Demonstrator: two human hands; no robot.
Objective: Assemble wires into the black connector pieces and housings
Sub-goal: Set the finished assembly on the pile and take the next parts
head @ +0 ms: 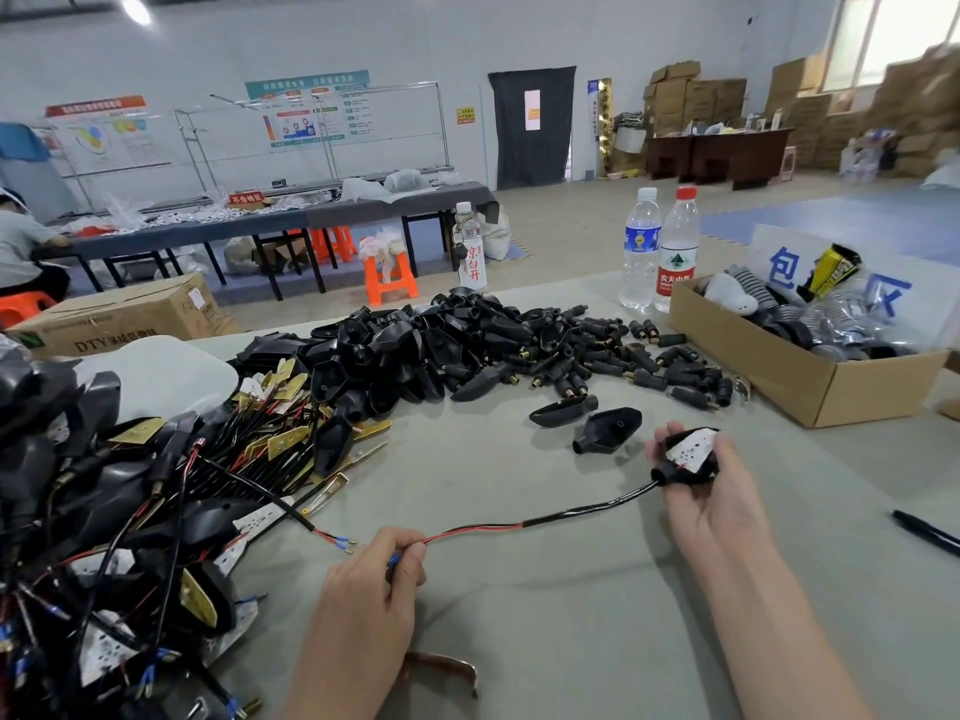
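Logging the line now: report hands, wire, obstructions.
Left hand pinches wire at red-black end. Right hand holds housing, wire exiting its neck. Two loose housings lie beyond.

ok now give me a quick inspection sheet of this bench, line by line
surface: grey cloth-covered table, crowded at left and back.
job's things: pile of black housings; small connector pieces spread to its right; wired assemblies heaped at left; two loose housings lying apart from the pile.
clutter: cardboard box of parts at right; water bottles; pen at the right edge.
hands: left hand pinches the red-and-black end of the wire; right hand grips the held housing.
cables: the wire runs from the held housing to the left hand.
surroundings: second work table, stacked cartons, orange stool, seated person far left.
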